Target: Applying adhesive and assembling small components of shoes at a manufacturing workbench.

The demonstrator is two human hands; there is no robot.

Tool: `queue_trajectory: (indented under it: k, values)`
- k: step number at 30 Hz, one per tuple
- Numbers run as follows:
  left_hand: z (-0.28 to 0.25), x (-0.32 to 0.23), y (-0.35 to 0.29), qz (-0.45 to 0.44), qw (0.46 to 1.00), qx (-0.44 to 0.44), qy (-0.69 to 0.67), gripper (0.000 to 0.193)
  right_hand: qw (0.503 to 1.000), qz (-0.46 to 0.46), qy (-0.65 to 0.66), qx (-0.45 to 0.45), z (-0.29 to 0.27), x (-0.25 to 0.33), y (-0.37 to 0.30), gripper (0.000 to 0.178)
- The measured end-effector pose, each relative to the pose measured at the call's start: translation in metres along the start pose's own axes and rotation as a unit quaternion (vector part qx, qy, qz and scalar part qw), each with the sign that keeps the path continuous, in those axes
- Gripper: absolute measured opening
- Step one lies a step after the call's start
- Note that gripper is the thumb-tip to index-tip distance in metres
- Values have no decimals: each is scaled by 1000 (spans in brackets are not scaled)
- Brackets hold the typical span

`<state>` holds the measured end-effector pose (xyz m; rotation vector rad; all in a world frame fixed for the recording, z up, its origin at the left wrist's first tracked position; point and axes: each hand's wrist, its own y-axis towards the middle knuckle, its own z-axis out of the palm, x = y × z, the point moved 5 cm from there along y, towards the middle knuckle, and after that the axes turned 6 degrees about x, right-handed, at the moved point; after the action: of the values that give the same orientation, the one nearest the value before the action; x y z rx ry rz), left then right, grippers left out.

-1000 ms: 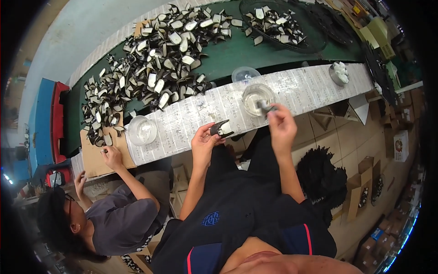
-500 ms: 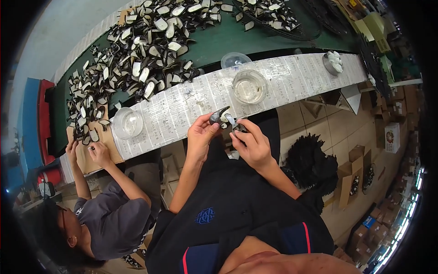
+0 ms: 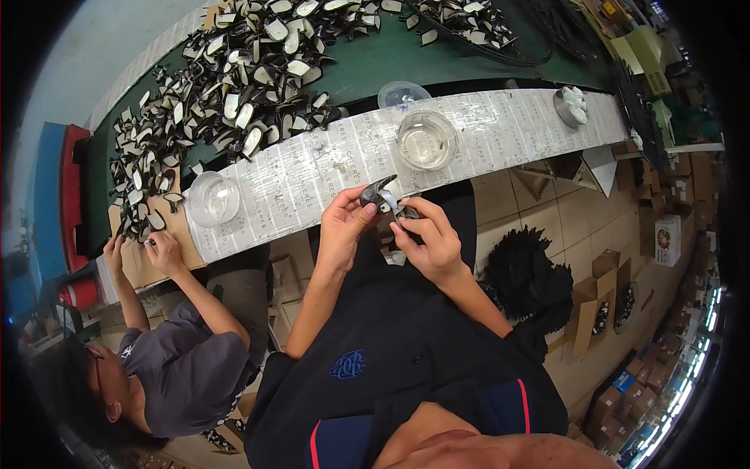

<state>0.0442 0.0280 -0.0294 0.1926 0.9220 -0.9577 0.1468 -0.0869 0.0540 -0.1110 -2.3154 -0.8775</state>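
Note:
In front of my body, my left hand (image 3: pixel 342 228) pinches a glossy black shoe heel (image 3: pixel 370 195) with a curved, pointed tip. My right hand (image 3: pixel 434 244) is closed beside it, thumb and fingers together on something small and dark that I cannot make out. A pale bluish strip (image 3: pixel 391 201) shows between the two hands, against the heel. Just beyond them, on the paper-covered ledge (image 3: pixel 305 184), stands a clear round tub (image 3: pixel 427 141) with a little pale content.
Many black heels with cream faces (image 3: pixel 250 94) are heaped on the green belt (image 3: pixel 359 66). At left, a co-worker's hands (image 3: pixel 160 252) work over cardboard near another clear tub (image 3: pixel 212 199). A metal cup of white wads (image 3: pixel 572 105) stands right. Black fringed material (image 3: pixel 527 273) hangs beside me.
My hands stay nearly in place; the heel is turned slightly and the pale strip sits lower against it. The whole view has shifted a little. The co-worker's hands remain over the cardboard.

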Motion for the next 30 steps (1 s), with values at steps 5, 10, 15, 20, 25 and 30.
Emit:
queue_trajectory:
  k: [5, 10, 15, 20, 25, 30]
  values:
    - [-2, 1, -1, 1, 1000, 14, 9, 33, 999, 11, 39, -13, -8, -2, 2, 20]
    - [-5, 3, 0, 7, 999, 25, 32, 33, 993, 54, 93, -39, -15, -7, -5, 18]
    - [-7, 6, 1, 7, 999, 28, 38, 33, 979, 109, 154, -79, -23, -9, -10, 18]
    - [-2, 4, -1, 7, 999, 25, 36, 33, 997, 59, 53, -15, -23, -6, 5, 18]
    - [1, 1, -1, 12, 998, 34, 49, 32, 998, 37, 38, 18, -19, -5, 9, 18]
    - [4, -4, -1, 14, 999, 18, 46, 32, 999, 17, 21, 30, -14, -4, 11, 19]
